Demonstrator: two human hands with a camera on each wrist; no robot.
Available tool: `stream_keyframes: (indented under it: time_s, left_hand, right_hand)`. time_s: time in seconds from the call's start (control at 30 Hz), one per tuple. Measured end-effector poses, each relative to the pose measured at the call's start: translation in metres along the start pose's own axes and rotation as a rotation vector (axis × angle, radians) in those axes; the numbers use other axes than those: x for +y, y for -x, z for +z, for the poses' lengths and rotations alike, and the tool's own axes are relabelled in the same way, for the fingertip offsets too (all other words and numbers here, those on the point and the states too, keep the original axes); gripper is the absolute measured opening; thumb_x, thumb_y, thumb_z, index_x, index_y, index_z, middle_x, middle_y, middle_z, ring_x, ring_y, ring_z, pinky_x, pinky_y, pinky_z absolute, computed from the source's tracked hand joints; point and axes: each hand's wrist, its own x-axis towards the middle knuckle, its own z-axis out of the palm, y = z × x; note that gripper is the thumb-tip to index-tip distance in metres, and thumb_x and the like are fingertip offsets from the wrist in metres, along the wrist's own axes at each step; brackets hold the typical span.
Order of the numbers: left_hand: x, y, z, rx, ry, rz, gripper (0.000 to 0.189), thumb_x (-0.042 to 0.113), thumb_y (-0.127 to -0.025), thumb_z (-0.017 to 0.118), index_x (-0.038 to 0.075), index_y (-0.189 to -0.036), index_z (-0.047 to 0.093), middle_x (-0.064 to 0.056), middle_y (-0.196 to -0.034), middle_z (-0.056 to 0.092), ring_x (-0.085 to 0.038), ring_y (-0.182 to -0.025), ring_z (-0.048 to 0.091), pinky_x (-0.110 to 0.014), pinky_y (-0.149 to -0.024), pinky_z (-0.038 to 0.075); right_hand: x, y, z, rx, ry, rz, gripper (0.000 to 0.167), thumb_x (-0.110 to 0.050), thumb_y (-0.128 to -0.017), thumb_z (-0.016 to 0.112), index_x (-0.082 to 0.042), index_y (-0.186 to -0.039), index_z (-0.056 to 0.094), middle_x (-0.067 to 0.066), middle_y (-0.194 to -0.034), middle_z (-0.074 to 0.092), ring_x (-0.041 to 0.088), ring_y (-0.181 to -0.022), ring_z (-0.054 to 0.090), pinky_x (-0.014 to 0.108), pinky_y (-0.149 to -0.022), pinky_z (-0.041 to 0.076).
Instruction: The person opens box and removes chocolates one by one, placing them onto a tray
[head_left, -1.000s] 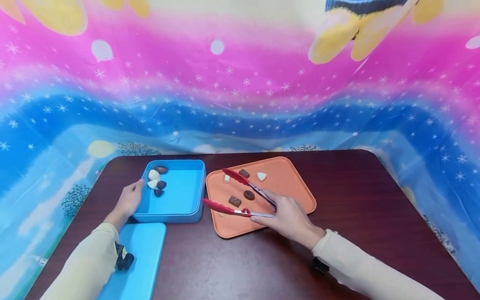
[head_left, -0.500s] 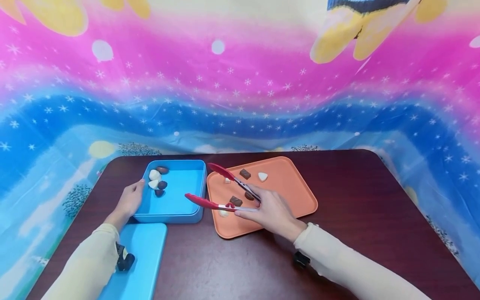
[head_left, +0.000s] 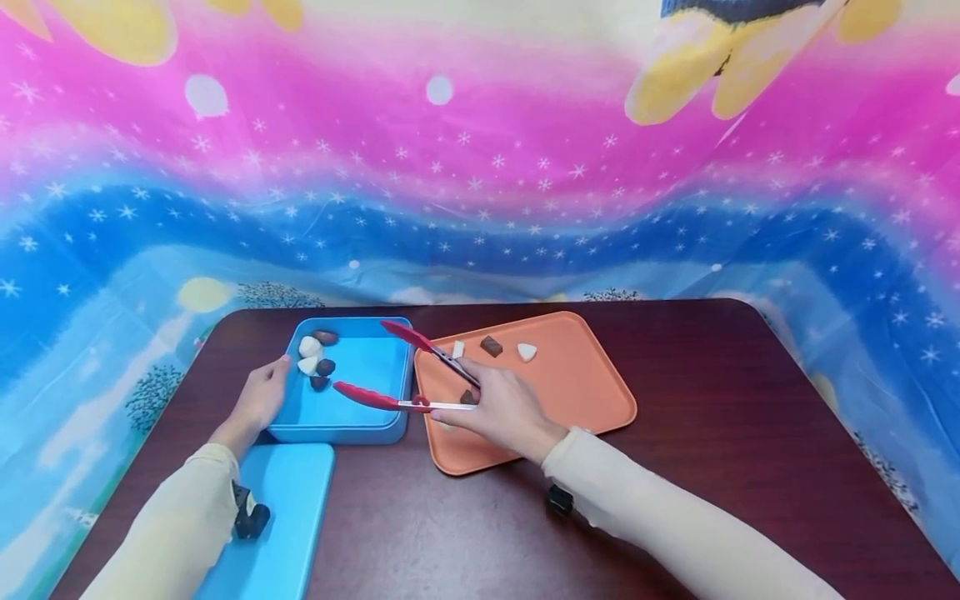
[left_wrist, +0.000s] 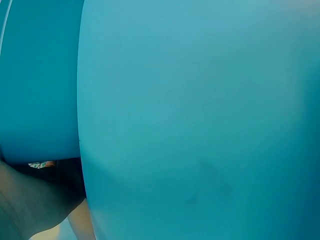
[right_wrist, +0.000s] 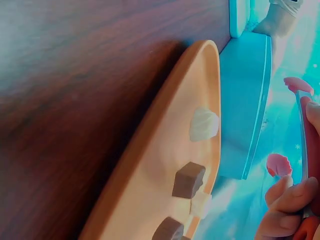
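Note:
My right hand [head_left: 513, 412] holds a pair of tongs [head_left: 375, 398] with red tips and metal arms. The tongs' tips are spread over the right part of the open blue box [head_left: 337, 434], with nothing between them. Inside the box, white and brown chocolates [head_left: 310, 347] cluster at the left. My left hand [head_left: 261, 397] grips that box at its left side; some of its fingers are hidden. To the right, an orange tray [head_left: 581, 408] bears several chocolates, among them a brown block [head_left: 491, 346] and a white piece [head_left: 527, 352]. Others lie partly behind my right hand.
A flat blue lid [head_left: 296, 500] lies in front of the box, partly under my left forearm. Everything stands on a dark brown table [head_left: 697, 400]. A colourful patterned cloth [head_left: 480, 167] hangs behind and along the sides.
My right hand has moved left with the spread tongs, from over the tray until their tips are above the box. My left hand has stayed at the box.

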Motion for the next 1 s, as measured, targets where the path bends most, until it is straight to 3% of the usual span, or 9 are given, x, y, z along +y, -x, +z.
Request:
stream_keyframes:
  time_s: [0.13,0.27,0.5,1.0]
  left_hand:
    - [0.001,-0.001,0.0,0.0,-0.002,-0.001,0.08,0.062,-0.105,0.01,0.006,-0.162,0.012,-0.031,-0.162,0.026,-0.053,-0.148,0.028,-0.068,-0.117,0.031]
    - [0.002,-0.001,0.001,-0.011,0.026,0.008,0.079,0.062,-0.105,0.011,0.008,-0.162,0.015,-0.03,-0.16,0.032,-0.051,-0.145,0.033,-0.066,-0.115,0.038]
    - [0.001,0.002,-0.003,0.005,-0.041,-0.006,0.08,0.058,-0.106,0.009,0.0,-0.161,0.005,-0.032,-0.166,0.009,-0.055,-0.151,0.013,-0.072,-0.119,0.019]
    - [-0.002,-0.001,-0.002,0.019,-0.047,0.043,0.075,0.053,-0.108,0.011,-0.002,-0.16,0.009,-0.031,-0.166,0.011,-0.053,-0.153,0.012,-0.068,-0.122,0.018]
  right_hand:
    - [-0.004,-0.008,0.005,-0.016,0.038,0.002,0.085,-0.065,-0.079,0.076,-0.025,-0.15,0.05,-0.005,-0.057,0.046,0.013,-0.048,0.043,0.025,-0.042,0.026]
    - [-0.007,-0.016,0.009,-0.022,0.07,-0.004,0.085,-0.068,-0.079,0.074,-0.024,-0.148,0.052,-0.005,-0.057,0.042,0.014,-0.05,0.041,0.026,-0.043,0.027]
    - [-0.015,-0.028,0.015,-0.042,0.054,0.016,0.085,-0.07,-0.079,0.073,-0.023,-0.148,0.053,-0.005,-0.051,0.037,0.015,-0.043,0.037,0.026,-0.04,0.025]
    - [-0.031,-0.044,0.03,-0.04,0.078,-0.014,0.086,-0.067,-0.081,0.073,-0.022,-0.15,0.049,-0.005,-0.046,0.042,0.015,-0.038,0.048,0.026,-0.037,0.029]
